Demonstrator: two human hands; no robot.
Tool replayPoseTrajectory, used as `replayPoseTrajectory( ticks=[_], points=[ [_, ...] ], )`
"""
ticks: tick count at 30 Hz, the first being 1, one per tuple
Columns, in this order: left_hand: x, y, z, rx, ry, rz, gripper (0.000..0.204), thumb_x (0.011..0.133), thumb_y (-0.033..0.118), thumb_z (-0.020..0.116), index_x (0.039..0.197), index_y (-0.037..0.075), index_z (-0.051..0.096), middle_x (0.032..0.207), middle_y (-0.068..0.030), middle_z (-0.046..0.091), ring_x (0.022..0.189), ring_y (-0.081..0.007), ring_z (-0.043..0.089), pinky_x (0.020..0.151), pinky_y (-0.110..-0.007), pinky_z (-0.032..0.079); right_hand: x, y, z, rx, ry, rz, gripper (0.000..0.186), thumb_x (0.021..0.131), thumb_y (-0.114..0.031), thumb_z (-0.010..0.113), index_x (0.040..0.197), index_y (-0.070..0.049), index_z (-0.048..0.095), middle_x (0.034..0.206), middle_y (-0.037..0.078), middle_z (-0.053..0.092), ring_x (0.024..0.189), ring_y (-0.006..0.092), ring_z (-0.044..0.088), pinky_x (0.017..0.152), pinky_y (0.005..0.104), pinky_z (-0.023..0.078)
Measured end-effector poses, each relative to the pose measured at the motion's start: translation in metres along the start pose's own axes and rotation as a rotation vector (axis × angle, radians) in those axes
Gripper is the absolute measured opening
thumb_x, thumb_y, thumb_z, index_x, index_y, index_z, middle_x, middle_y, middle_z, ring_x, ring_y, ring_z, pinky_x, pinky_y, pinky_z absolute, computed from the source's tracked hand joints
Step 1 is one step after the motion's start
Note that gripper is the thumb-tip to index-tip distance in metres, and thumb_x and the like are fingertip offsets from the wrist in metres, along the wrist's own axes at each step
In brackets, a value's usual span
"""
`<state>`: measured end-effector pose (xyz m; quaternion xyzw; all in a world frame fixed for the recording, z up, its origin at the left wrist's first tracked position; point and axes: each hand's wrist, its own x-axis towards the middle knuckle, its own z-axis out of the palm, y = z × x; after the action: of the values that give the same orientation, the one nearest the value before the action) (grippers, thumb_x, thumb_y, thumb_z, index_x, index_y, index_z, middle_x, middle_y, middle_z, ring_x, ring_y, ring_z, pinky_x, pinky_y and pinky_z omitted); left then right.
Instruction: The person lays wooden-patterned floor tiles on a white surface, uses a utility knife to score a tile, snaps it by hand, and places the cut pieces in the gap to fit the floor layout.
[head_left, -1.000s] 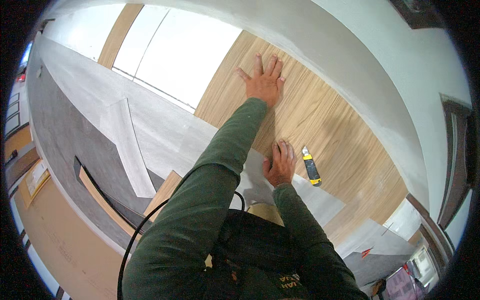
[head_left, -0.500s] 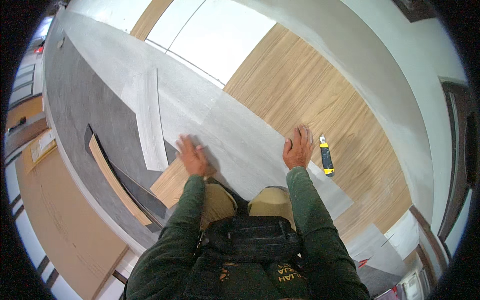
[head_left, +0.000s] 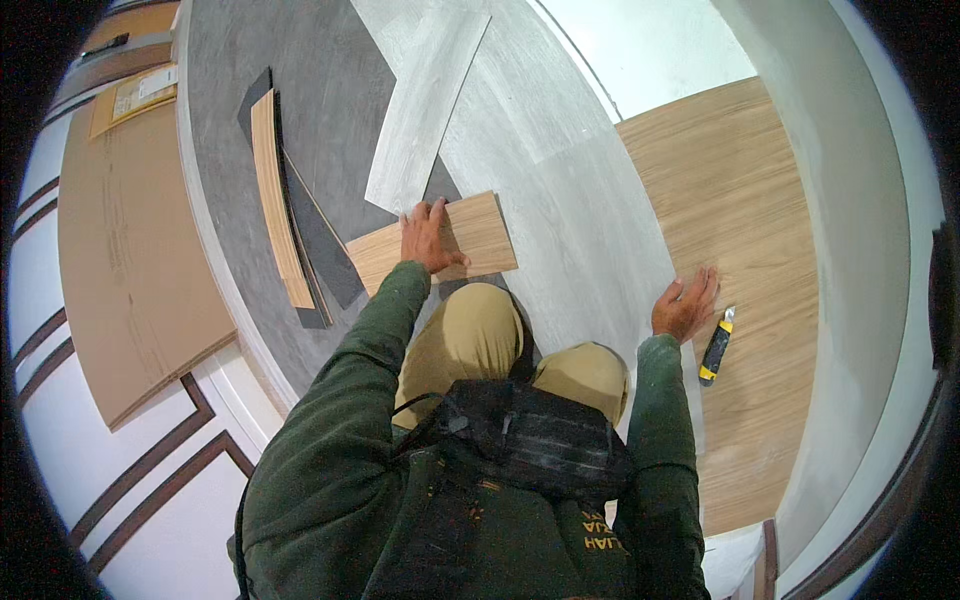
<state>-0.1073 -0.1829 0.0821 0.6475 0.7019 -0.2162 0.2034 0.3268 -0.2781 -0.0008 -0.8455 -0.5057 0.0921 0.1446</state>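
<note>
My left hand (head_left: 430, 240) is on a short wood-look plank piece (head_left: 490, 235) in front of my knees. Its fingers reach over the far edge and the thumb lies across the top face, so it grips the piece. Farther right, my right hand (head_left: 686, 305) rests palm down at the border of the laid wood-look planks (head_left: 750, 210) and the pale grey planks (head_left: 590, 230). Its fingers are stretched out and it holds nothing. Just right of it lies a black and yellow utility knife (head_left: 717, 347), its blade end pointing away from me.
A loose pale grey plank (head_left: 425, 110) lies beyond my left hand. Narrow wood-look strips (head_left: 275, 200) and a dark underlay piece (head_left: 325, 235) sit on the dark grey floor (head_left: 300, 50) to the left. Brown cardboard (head_left: 140, 250) is at far left; a white wall (head_left: 840, 200) curves along the right.
The view has turned, so the floor appears shifted. My left hand has come down onto the short plank piece. My right hand stays on the floor near the knife.
</note>
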Motion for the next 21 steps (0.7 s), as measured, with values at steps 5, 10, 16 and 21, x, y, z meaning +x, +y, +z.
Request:
replayPoseTrajectory(
  ticks=[5, 10, 16, 21],
  points=[
    [0.019, -0.041, 0.001, -0.329, 0.09, 0.011, 0.039, 0.092, 0.042, 0.064, 0.11, 0.007, 0.062, 0.12, -0.0175, 0.06, 0.108, -0.0377, 0.06, 0.083, -0.046, 0.048, 0.001, -0.009, -0.005, 0.044, 0.018, 0.0, 0.047, 0.091, -0.023, 0.056, 0.133, -0.001, 0.054, 0.148, 0.02, 0.043, 0.138, 0.0404, 0.038, 0.11, 0.0549, 0.031],
    [0.061, 0.01, -0.033, -0.534, 0.4, 0.116, 0.035, 0.102, 0.037, 0.047, 0.102, 0.006, 0.062, 0.081, -0.0218, 0.064, 0.082, -0.0434, 0.063, 0.074, -0.048, 0.049, 0.003, 0.002, -0.002, -0.04, -0.017, 0.023, 0.05, 0.089, -0.023, 0.057, 0.134, -0.001, 0.052, 0.148, 0.019, 0.044, 0.137, 0.0412, 0.038, 0.111, 0.0551, 0.03],
    [0.152, 0.131, -0.132, -0.672, 0.428, 0.235, 0.035, 0.102, 0.036, 0.046, 0.102, 0.007, 0.064, 0.089, -0.0216, 0.067, 0.087, -0.0417, 0.064, 0.077, -0.047, 0.049, 0.017, -0.002, 0.008, 0.091, 0.084, 0.005, 0.056, 0.089, -0.024, 0.057, 0.137, 0.002, 0.046, 0.144, 0.019, 0.045, 0.135, 0.0432, 0.036, 0.113, 0.0568, 0.026],
    [0.235, 0.242, -0.175, -0.582, 0.409, 0.307, 0.038, 0.1, 0.038, 0.047, 0.102, 0.006, 0.066, 0.093, -0.021, 0.068, 0.09, -0.0396, 0.065, 0.08, -0.047, 0.049, 0.118, -0.045, 0.007, 0.208, 0.053, -0.029, 0.059, 0.088, -0.028, 0.06, 0.135, 0.005, 0.047, 0.145, 0.024, 0.041, 0.135, 0.0457, 0.035, 0.114, 0.0569, 0.026]
  ],
)
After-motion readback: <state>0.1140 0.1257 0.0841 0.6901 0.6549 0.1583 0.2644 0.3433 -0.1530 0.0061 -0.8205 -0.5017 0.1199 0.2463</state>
